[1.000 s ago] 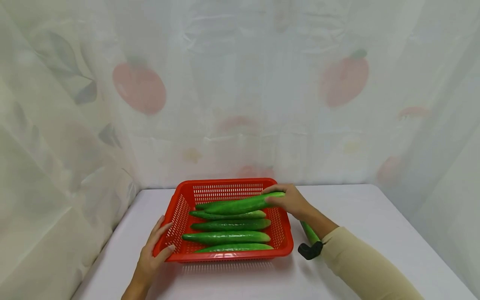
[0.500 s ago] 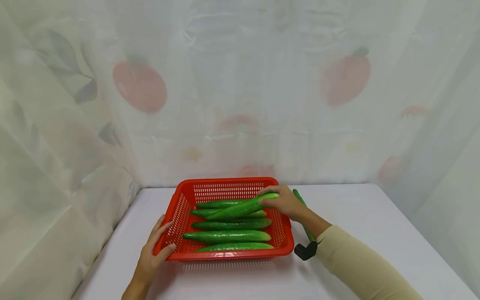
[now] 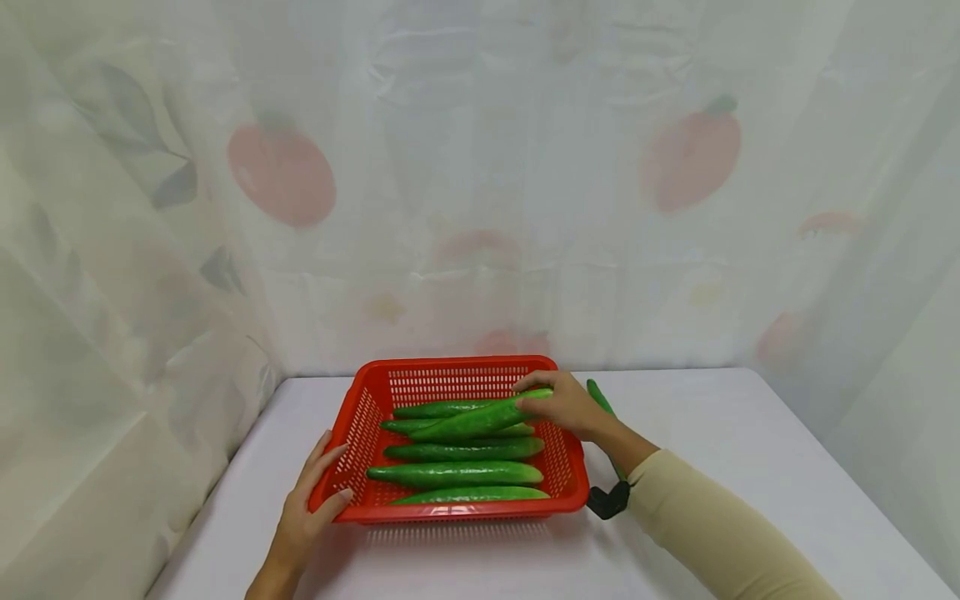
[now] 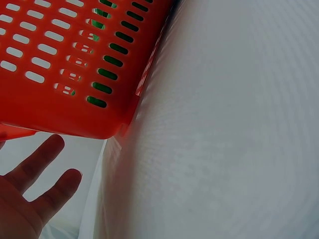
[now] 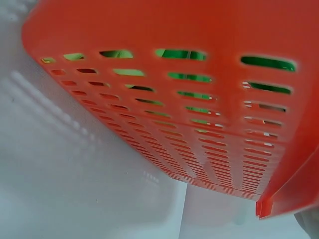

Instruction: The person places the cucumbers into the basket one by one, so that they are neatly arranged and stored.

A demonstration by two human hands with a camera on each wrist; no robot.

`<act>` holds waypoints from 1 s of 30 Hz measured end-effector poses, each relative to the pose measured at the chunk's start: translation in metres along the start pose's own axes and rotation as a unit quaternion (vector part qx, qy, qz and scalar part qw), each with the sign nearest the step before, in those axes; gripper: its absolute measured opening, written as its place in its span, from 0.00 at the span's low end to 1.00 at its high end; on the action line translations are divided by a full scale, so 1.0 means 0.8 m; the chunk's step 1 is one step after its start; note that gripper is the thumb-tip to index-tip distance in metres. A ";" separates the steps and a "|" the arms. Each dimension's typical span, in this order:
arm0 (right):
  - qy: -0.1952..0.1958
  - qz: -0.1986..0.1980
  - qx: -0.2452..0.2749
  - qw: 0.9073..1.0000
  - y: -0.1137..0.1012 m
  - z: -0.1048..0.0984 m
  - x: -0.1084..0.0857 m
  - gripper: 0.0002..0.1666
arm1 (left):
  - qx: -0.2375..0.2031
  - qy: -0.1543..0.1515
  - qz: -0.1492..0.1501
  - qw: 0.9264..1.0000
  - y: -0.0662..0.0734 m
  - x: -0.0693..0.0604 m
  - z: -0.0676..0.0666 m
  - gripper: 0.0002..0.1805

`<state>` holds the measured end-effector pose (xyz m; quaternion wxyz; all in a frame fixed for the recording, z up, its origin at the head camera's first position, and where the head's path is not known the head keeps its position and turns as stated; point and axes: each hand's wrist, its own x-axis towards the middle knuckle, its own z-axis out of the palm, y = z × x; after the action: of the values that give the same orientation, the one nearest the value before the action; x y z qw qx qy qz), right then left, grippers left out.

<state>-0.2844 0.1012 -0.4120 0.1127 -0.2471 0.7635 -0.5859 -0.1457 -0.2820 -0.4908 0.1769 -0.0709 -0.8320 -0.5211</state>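
In the head view, my right hand [image 3: 562,404] grips the pale end of a green cucumber [image 3: 468,421] over the back right of a red plastic basket [image 3: 450,510]. That cucumber slants across others, its far end low to the left. Several more cucumbers [image 3: 456,475] lie side by side in the basket. My left hand [image 3: 303,517] rests at the basket's left rim, thumb and forefinger touching the rim. Two of its spread, straight fingers [image 4: 60,194] show in the left wrist view. Through the slots in the right wrist view, green [image 5: 269,63] shows; the right hand's grip is hidden there.
Right of the basket, another cucumber [image 3: 600,396] lies on the white table [image 3: 720,450], partly hidden by the right forearm. A black device [image 3: 609,502] sits at the right wrist near the basket's front right corner. A printed curtain [image 3: 480,183] hangs behind.
My right hand has moved slightly left and lowered the cucumber, tilting its far end toward the front. More of the cucumber on the table now shows. The left hand and basket have hardly moved.
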 end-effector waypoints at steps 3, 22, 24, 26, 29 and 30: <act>0.002 0.009 0.004 1.000 0.001 0.001 0.001 0.16 | -0.004 0.001 0.002 1.000 0.000 0.000 0.001 0.28; -0.011 -0.007 -0.023 1.000 -0.015 0.000 -0.007 0.17 | -0.005 0.001 0.007 1.000 -0.002 0.002 0.002 0.28; -0.010 -0.006 -0.014 1.000 -0.002 -0.001 -0.002 0.18 | -0.008 0.001 0.009 1.000 -0.001 0.001 0.003 0.28; -0.002 -0.003 -0.007 1.000 0.005 -0.001 -0.001 0.18 | -0.010 0.000 0.013 1.000 0.000 0.000 0.003 0.28; 0.008 0.007 0.008 1.000 0.006 -0.002 -0.002 0.18 | -0.010 -0.002 0.012 1.000 0.000 0.000 0.004 0.28; 0.011 0.008 0.010 1.000 0.006 -0.003 -0.003 0.18 | -0.009 -0.002 0.010 1.000 0.001 0.000 0.005 0.28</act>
<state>-0.2842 0.1052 -0.4161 0.1118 -0.2334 0.7605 -0.5955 -0.1461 -0.2785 -0.4919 0.1797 -0.0821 -0.8266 -0.5269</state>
